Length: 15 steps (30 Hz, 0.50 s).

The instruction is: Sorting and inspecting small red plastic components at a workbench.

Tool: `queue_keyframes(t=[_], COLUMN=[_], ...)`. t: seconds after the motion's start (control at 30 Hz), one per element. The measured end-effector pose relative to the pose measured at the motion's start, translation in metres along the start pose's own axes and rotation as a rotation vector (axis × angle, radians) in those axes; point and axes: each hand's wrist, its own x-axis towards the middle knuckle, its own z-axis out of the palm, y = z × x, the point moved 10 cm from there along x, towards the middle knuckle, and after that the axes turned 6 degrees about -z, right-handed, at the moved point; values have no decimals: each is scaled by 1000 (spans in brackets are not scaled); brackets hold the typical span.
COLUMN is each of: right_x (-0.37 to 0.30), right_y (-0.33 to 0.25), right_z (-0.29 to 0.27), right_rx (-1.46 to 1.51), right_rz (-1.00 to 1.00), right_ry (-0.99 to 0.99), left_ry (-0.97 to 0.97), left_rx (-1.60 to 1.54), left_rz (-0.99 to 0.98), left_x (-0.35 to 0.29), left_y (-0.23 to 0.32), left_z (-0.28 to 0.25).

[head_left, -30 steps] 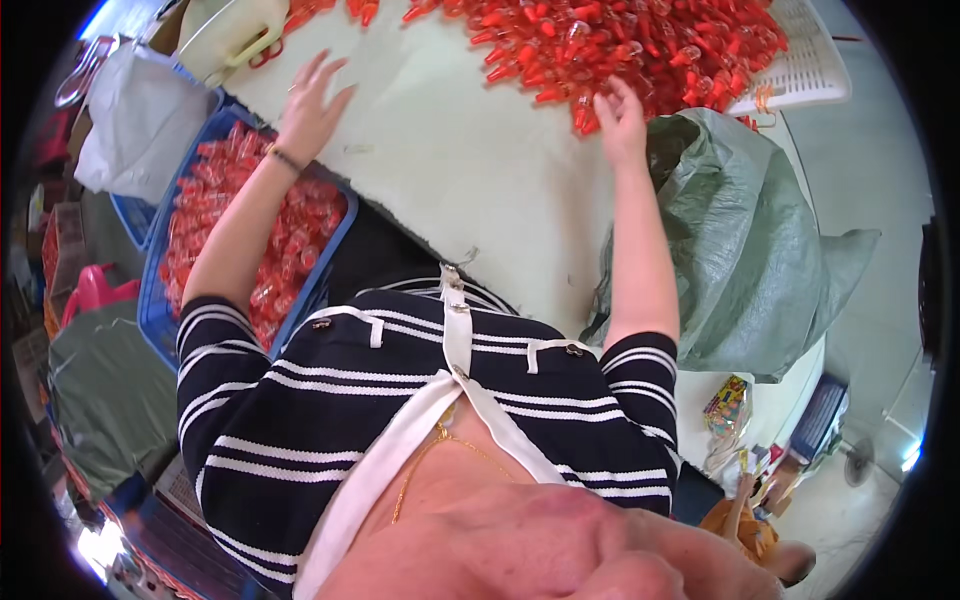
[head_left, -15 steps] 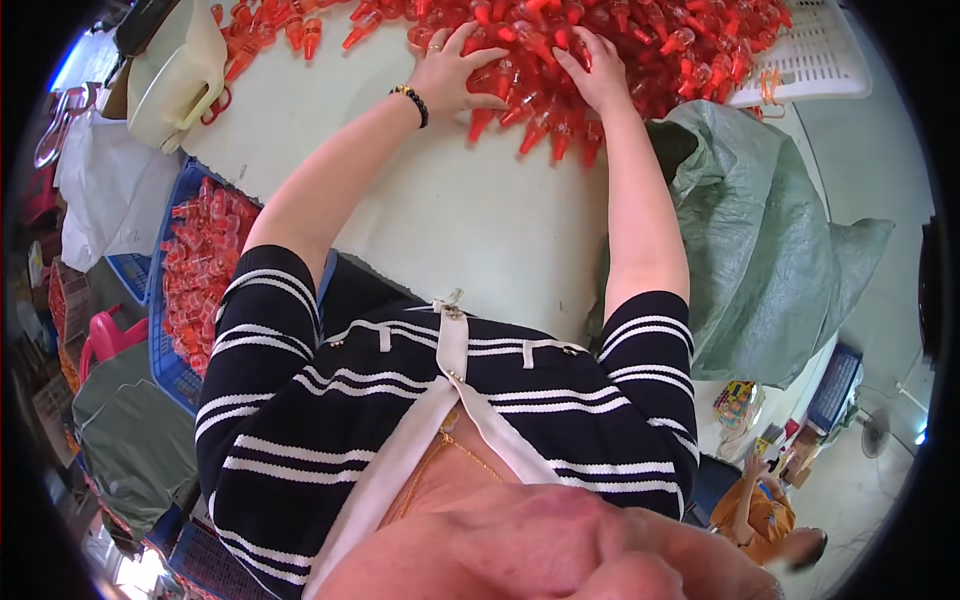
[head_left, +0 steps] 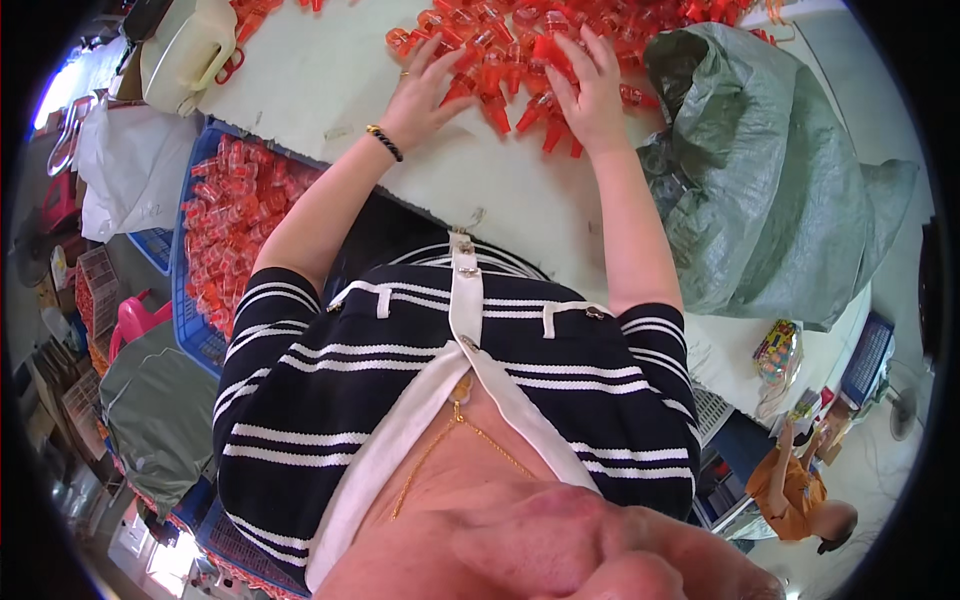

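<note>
A heap of small translucent red plastic pieces, bulb-shaped with narrow tapered ends, lies on the pale tabletop. My left hand, with a ring and a dark beaded bracelet at its wrist, rests along the heap's left edge, fingers spread. At the right edge is my right hand, fingers apart and bent over several pieces. Both hands touch the pieces, neither closing round one. The far part of the heap is cut off by the picture's upper rim.
At my left stands a blue crate full of similar red pieces. A cream jug and red-handled scissors sit at the far left. A green woven sack covers the table's right side. Another person is at the lower right.
Both hands have come nearer to me, with loose pieces spread out between them. The whole view has shifted, so the far tray has left the picture and more of the sack shows.
</note>
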Motion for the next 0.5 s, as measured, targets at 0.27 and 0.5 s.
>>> queue_keyframes(t=[0.27,0.5], right_x=[-61,-54], right_y=[-62,-48], right_z=[11,6], right_rx=[-284,-292], right_rz=[9,-78], right_ry=[-153,-73], left_ry=[197,-66], left_rx=[120,456], left_rz=[-25,99], left_x=[-12,1], left_y=[-35,-56], left_z=[-62,-46])
